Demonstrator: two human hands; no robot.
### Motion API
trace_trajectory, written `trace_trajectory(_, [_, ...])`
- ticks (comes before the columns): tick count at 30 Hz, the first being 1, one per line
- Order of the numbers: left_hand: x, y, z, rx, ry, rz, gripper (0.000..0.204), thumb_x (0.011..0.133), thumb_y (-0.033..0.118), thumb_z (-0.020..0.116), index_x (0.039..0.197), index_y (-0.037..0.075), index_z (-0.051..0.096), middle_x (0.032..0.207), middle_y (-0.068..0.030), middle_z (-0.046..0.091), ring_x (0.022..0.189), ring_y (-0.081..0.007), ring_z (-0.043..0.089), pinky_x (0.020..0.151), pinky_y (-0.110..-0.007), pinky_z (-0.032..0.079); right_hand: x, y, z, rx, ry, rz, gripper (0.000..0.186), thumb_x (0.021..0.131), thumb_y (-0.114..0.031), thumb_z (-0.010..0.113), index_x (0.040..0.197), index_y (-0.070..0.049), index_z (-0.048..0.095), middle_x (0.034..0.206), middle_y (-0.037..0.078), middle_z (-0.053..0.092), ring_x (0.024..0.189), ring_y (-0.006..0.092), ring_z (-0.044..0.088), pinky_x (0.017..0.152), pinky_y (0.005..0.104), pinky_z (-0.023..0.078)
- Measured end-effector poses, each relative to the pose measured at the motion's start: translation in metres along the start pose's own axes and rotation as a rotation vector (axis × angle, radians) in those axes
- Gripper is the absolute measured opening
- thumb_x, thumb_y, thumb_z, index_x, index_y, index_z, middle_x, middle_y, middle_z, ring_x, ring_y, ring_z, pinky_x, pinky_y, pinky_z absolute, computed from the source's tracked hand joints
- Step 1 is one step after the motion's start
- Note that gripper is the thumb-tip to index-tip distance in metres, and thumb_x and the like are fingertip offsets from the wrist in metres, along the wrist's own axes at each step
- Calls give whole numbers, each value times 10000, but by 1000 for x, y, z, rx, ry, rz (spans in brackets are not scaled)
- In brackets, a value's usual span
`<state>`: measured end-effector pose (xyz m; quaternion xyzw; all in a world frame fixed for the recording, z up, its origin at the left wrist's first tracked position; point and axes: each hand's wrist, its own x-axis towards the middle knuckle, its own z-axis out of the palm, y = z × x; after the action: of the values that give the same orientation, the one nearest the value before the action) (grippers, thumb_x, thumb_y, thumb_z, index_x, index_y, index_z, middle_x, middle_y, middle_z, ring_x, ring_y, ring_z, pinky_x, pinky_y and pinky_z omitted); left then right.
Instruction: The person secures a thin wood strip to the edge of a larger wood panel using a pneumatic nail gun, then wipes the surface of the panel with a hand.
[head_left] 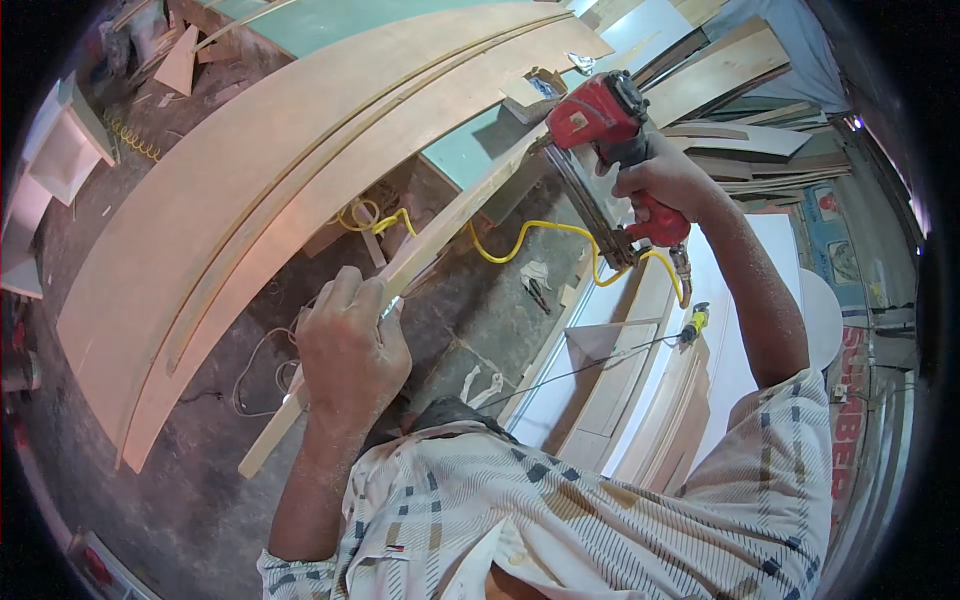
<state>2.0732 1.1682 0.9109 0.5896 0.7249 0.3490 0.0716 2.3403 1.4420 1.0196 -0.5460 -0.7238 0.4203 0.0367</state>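
My left hand [350,345] is closed around a long, narrow wooden strip [455,215]. The strip slants from the lower left up toward the right. In my right hand [665,180] is a red pneumatic nail gun [600,115], gripped by its handle. Its nose meets the strip near the far end; whether it presses on the wood I cannot tell. A yellow air hose [540,226] leads from the base of the gun's handle back past the strip. Something small and shiny shows by my left fingers, too hidden to name.
A large curved plywood panel [220,150] with thin strips along it fills the left. Stacked boards [740,85] lie at the far right. Pale panels and a frame [620,390] stand to my right, near a yellow-green tool [695,322]. Pliers [538,294] lie on the floor.
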Motion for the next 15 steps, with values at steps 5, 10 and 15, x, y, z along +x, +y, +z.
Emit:
trace_trajectory(5, [0, 1, -4, 41, -14, 0, 193, 820, 73, 752, 999, 34, 689, 904, -140, 603, 873, -356, 653, 742, -476, 519, -6, -5, 1, -29, 1, -39, 344, 720, 7, 691, 1058, 0, 629, 761, 48, 615, 484, 139, 589, 467, 316, 532])
trace_trajectory(10, [3, -10, 0, 30, 3, -23, 228, 800, 94, 779, 995, 37, 675, 946, -147, 632, 928, -368, 671, 814, -486, 540, 3, 5, 1, 4, 8, -123, 120, 759, -31, 710, 837, 28, 641, 675, 59, 636, 487, 153, 612, 448, 311, 531])
trace_trajectory(15, [12, -15, -7, -20, 31, -89, 236, 793, 94, 780, 981, 18, 660, 975, -167, 650, 900, -389, 681, 815, -495, 541, -18, -14, 7, 17, -26, -88, 342, 729, -20, 728, 1062, 24, 662, 716, 33, 625, 514, 138, 593, 490, 312, 500])
